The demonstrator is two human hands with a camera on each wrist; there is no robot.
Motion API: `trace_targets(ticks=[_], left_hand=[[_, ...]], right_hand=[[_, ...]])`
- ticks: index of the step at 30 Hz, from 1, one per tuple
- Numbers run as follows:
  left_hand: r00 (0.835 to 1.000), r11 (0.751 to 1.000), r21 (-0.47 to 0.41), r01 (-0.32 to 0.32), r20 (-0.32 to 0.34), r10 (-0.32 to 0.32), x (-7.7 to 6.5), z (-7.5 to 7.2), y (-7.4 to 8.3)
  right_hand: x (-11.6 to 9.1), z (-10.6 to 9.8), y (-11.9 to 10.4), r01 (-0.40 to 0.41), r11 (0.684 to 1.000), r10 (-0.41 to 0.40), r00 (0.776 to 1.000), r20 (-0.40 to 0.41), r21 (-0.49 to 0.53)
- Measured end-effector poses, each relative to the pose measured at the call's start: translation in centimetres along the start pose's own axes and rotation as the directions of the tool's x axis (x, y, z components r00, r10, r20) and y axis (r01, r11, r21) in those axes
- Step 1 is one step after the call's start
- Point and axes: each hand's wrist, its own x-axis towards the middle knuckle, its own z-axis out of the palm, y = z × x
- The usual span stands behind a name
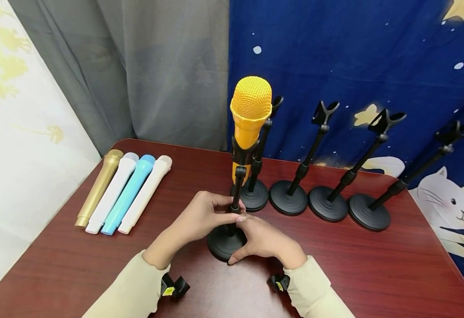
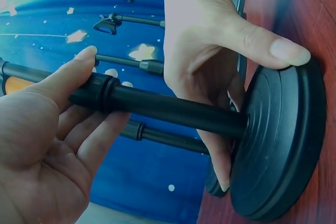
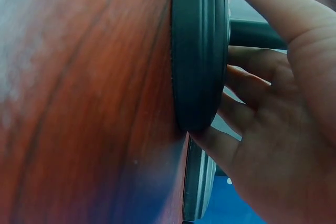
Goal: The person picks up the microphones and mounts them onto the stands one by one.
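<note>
A yellow-orange microphone [image 1: 251, 104] sits head up in the clip of a black tabletop microphone stand [image 1: 220, 245]. My left hand [image 1: 200, 217] holds the stand's pole at its collar, the thumb along one side and the fingers behind, as the left wrist view shows. Lower down, my right hand [image 1: 269, 238] grips the round base [image 2: 278, 145], with the thumb on its near edge and the fingers round the far side. In the right wrist view the base [image 3: 199, 51] stands close on the tabletop, its rim between thumb and fingers.
Several more black stands [image 1: 288, 198] with bare clips line the table's back right. At the left lie a gold microphone [image 1: 100, 187], a white one [image 1: 112, 192], a blue one [image 1: 129, 194] and a cream one [image 1: 146, 194]. Curtains [image 1: 176, 66] hang behind the table [image 1: 49, 274].
</note>
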Motion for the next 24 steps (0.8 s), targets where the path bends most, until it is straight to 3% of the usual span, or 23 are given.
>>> trace_targets(ticks=[11,24], left_hand=[[0.992,0.997,0.072,0.011,-0.123,-0.002,-0.13,0.65,0.66],[0.986,0.992,0.124,-0.013,-0.161,0.033,-0.27,0.93,0.99]], right_hand=[[0.04,-0.04,-0.08,0.000,1.000,-0.001,1.000,0.015,0.008],[-0.06,-0.17,-0.37,-0.019,0.999,0.019,1.000,0.002,-0.035]])
